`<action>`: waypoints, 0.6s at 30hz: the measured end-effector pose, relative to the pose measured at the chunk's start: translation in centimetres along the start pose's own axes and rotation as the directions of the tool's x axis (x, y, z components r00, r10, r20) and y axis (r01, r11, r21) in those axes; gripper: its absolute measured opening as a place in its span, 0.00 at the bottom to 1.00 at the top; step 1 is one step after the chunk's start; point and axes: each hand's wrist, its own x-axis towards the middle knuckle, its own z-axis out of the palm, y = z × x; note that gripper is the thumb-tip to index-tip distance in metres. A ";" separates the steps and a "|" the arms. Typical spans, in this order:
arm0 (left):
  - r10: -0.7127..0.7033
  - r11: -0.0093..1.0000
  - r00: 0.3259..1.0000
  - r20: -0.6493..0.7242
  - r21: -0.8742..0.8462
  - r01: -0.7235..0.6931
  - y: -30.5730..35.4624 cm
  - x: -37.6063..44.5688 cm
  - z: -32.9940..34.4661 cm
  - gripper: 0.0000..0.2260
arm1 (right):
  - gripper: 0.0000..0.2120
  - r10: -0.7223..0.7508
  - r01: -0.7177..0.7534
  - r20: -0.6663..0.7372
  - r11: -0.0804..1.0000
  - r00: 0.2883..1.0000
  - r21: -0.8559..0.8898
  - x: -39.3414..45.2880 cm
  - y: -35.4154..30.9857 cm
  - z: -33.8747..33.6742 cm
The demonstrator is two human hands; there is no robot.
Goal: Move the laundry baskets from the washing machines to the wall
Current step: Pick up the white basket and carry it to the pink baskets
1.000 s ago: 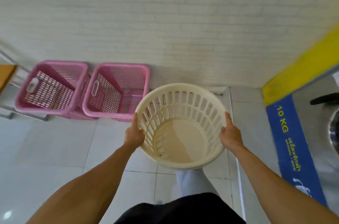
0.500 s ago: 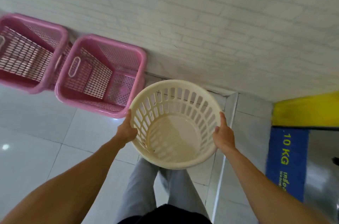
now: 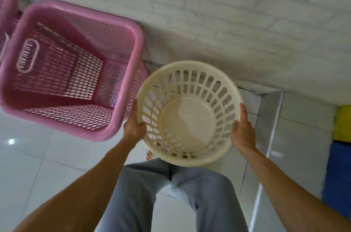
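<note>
Round cream slotted plastic basket (image 3: pixel 189 114) held off floor, left hand (image 3: pixel 134 127) gripping rim at 9 o'clock, right hand (image 3: pixel 242 133) at 3. White brick wall (image 3: pixel 228 23) at 12, near. Square pink mesh plastic basket (image 3: pixel 72 70) already against wall at 10; second pink basket (image 3: pixel 6 13) partly visible beyond. Cream basket not yet set down. Remaining count at machines: cannot tell.

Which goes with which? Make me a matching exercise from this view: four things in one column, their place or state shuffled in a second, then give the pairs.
Things
1. cream round basket
2. pink square basket
3. left hand
4. white brick wall

Places or states
A. standing on the floor by the wall, empty
B. gripping the rim on the side nearest the pink basket
C. held by its rim between both hands
D. rising behind both baskets

Pairs: 1-C, 2-A, 3-B, 4-D
</note>
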 end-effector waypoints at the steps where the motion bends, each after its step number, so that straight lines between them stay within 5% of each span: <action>1: 0.000 1.000 1.000 -0.010 0.003 0.000 -0.7 0.9 0.6 0.41 | 0.31 -0.001 0.001 0.010 1.000 1.000 0.002 0.9 0.2 0.8; 8: 0.152 0.980 0.985 -0.079 0.139 -0.140 -4.3 4.5 2.5 0.44 | 0.36 -0.007 0.009 0.041 0.999 0.999 -0.041 4.0 0.3 4.8; 14: 0.307 0.945 0.937 -0.168 0.172 -0.279 -4.8 7.5 3.6 0.34 | 0.39 -0.030 0.032 0.029 0.996 0.999 -0.079 5.8 -0.4 5.7; 18: 0.190 0.973 0.969 -0.159 0.164 -0.164 -4.3 8.5 3.8 0.39 | 0.43 -0.012 0.014 0.021 0.995 1.000 -0.100 6.7 -1.1 5.9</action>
